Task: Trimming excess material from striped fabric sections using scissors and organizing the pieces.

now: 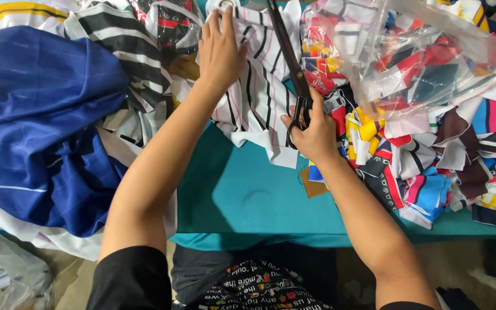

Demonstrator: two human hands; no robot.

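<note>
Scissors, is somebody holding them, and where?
Yes. The right hand holds the black scissors by their handle loops. The left hand holds nothing; it presses flat on the striped white cloth.

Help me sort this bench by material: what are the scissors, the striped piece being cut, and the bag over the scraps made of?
Scissors: dark metal blades, dull finish. Striped piece: thin woven cloth, judging by its soft folds. Bag: clear plastic film, glossy and crinkled.

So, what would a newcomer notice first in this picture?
Probably the long black scissors in the right hand, cutting striped white cloth that the left hand presses flat at the centre. Next, the blue fabric heap at left and the colourful scraps at right.
</note>
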